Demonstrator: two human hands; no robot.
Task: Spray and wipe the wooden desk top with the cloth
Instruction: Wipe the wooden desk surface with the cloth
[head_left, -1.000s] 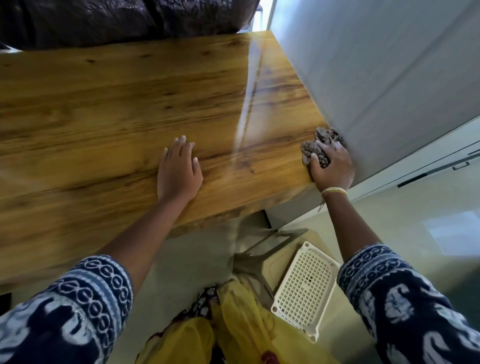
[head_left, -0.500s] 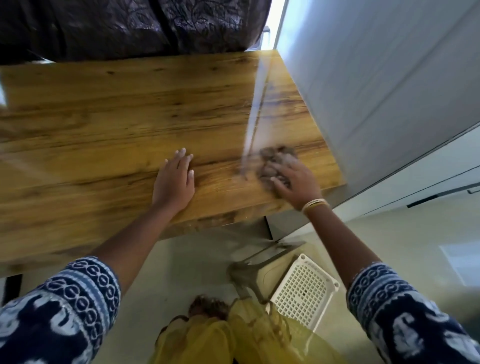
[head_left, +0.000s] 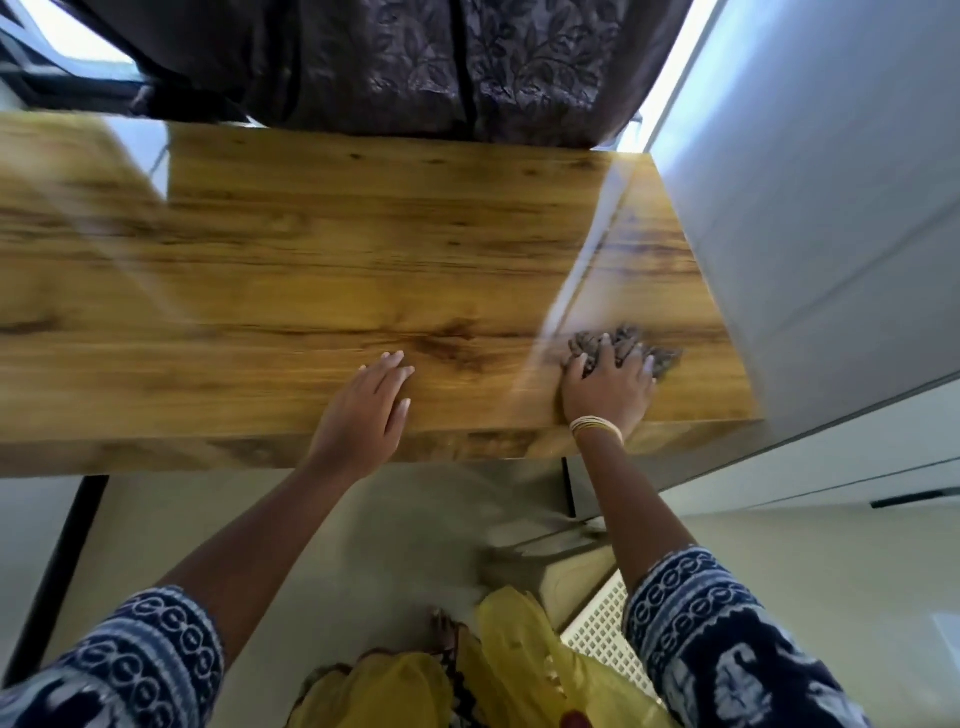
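Wooden desk top (head_left: 322, 270) spans the view, glossy. Left hand (head_left: 363, 410) lies flat near the near edge, fingers straight and together. Right hand (head_left: 608, 387), fingers spread, presses the crumpled cloth (head_left: 623, 338) at the near-right corner.

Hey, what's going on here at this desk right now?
A person is wiping a wooden desk top. Their right hand presses a crumpled grey-brown cloth flat against the wood near the desk's right front corner, close to the white wall. Their left hand rests flat on the desk near its front edge, holding nothing. No spray bottle is in view. A white perforated basket sits on the floor below.
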